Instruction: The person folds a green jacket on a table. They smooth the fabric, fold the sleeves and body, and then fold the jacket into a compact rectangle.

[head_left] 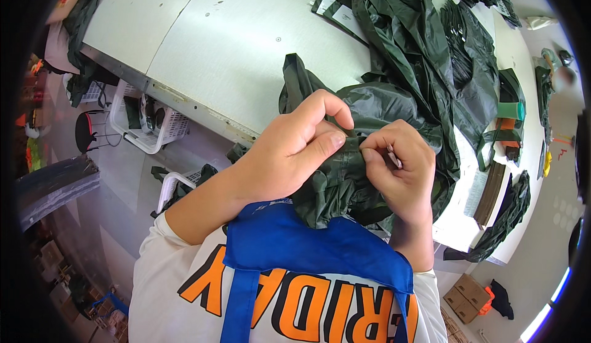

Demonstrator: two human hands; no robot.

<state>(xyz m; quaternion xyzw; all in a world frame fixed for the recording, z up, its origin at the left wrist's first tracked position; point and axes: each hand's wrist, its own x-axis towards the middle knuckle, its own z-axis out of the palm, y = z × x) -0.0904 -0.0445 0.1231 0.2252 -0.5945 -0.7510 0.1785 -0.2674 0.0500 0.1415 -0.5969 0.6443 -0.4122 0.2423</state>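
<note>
Both hands are closed on one fold of dark green fabric [345, 183], held up close to the chest above a blue apron [308, 244]. Left hand [289, 152] pinches the cloth between thumb and curled fingers, thumb tip pressed flat along the fold. Right hand [400, 167] grips the same fold just beside it, fingers curled tight; a thin pale sliver shows between its fingers, possibly a small tool or a tag, too small to identify.

Judgement: the work in hand appears to be close picking or trimming at a seam or edge of this garment, the two thumbs nearly touching over the spot. The next move would call for a steady pinch by the left hand, keeping the cloth taut, while the right works at the point between them.

The fabric trails away from the hands onto the white table [234, 47], where it merges with a heap of more green garments [418, 41]. White baskets [154, 124] stand under the table edge; cardboard boxes [468, 294] sit on the floor at lower right.

Not made out: the worked spot itself, covered by the thumbs; the garment's shape; the far right table end, bent and blurred by the lens.
</note>
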